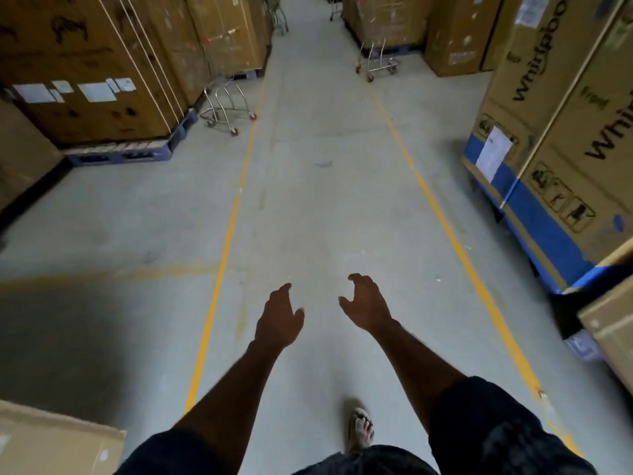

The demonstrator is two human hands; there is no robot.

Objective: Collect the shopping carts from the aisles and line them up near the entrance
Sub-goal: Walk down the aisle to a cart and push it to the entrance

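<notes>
I look down a warehouse aisle. A metal shopping cart (226,106) with red wheels stands at the left edge of the aisle beside stacked boxes. A second cart (376,60) stands farther off on the right side. More carts (281,13) show dimly at the far end. My left hand (279,317) and my right hand (366,301) are stretched out in front of me over bare floor, fingers loosely curled, holding nothing. Both carts are well beyond my hands.
Tall cardboard boxes on blue pallets (130,154) line the left. Large printed boxes (561,138) line the right. Two yellow floor lines (222,248) mark the lane on the grey concrete. A box corner (51,440) sits at bottom left. My sandalled foot (361,428) is below.
</notes>
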